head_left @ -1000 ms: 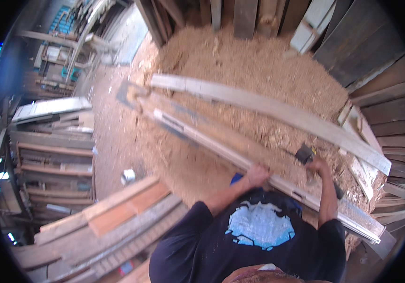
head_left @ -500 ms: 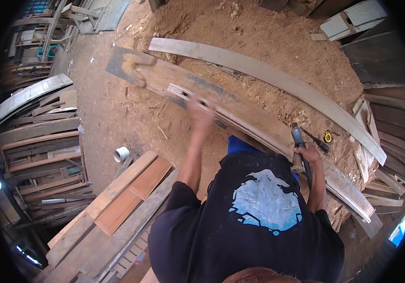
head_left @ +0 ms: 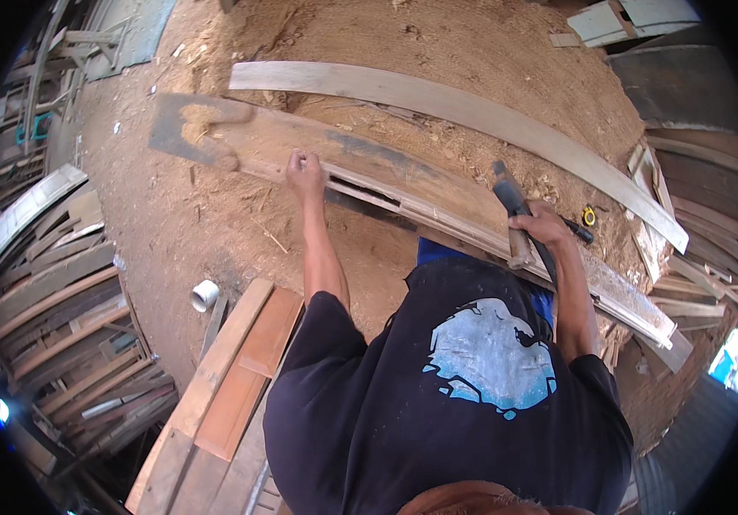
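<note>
A long, narrow wooden rail point(head_left: 446, 221) with a dark slot cut in its face lies along a wide plank point(head_left: 291, 133). My left hand point(head_left: 306, 178) is closed at the rail's far left end, fingers curled over it. Farther right, my right hand point(head_left: 544, 225) is wrapped round a dark long-handled tool point(head_left: 510, 190), held above the rail. A pale wooden piece point(head_left: 519, 246) shows just below that hand; its kind is unclear. Beside the right hand, a black tool point(head_left: 578, 230) lies near a yellow tape measure point(head_left: 589, 215).
A long pale board point(head_left: 437, 100) lies beyond the plank, over sawdust-covered ground. Stacked lumber point(head_left: 68, 300) fills the left side. A panelled wooden piece point(head_left: 244, 378) rests at the lower left, near a white cup-like container point(head_left: 205, 296). More boards point(head_left: 704, 180) lean at right.
My left hand, blurred over the slots before, has moved left to the rail's end and closed. The right hand still holds the dark tool. The whole view has shifted and turned slightly.
</note>
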`<state>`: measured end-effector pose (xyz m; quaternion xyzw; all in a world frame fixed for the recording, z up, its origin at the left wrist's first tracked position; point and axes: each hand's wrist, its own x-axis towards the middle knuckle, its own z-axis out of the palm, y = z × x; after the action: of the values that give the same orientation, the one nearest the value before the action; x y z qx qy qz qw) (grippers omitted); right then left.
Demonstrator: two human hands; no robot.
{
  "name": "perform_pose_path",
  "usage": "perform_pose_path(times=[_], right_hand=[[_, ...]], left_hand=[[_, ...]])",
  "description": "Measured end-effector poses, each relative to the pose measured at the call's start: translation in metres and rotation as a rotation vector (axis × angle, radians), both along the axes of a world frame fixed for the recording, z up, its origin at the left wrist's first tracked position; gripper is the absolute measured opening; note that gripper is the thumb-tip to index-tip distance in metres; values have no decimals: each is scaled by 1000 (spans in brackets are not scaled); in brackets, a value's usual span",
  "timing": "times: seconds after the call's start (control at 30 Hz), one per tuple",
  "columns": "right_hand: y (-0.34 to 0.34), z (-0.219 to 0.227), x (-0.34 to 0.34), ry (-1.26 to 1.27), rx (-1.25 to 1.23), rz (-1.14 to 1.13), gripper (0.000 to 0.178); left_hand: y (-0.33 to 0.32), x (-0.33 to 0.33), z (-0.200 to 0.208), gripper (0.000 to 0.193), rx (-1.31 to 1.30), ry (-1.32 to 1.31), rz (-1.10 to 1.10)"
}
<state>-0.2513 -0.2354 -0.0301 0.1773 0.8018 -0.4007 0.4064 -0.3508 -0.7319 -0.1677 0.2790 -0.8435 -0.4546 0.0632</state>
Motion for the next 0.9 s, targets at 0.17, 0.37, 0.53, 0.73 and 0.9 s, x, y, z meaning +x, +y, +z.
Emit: perform_pose_path(times=[0.17,0.37,0.53,0.73,0.9], right_hand=[[-40,21,-26,104,14,-40,41],[-71,53,-33,60,100,-59,40],[-85,60,-27,30,90,-75,37],[-92,65,-37,145,-28,-69,33],[-128,85,-68,273,-257,-11,26]], left_hand=[[38,33,14,13,-60,137,-47],[41,32,11,12,-110,174,-53],[47,31,29,16,-149,134,-77],[49,34,32,18,45,98,-37],[42,28,12,18,-237,221,-25]])
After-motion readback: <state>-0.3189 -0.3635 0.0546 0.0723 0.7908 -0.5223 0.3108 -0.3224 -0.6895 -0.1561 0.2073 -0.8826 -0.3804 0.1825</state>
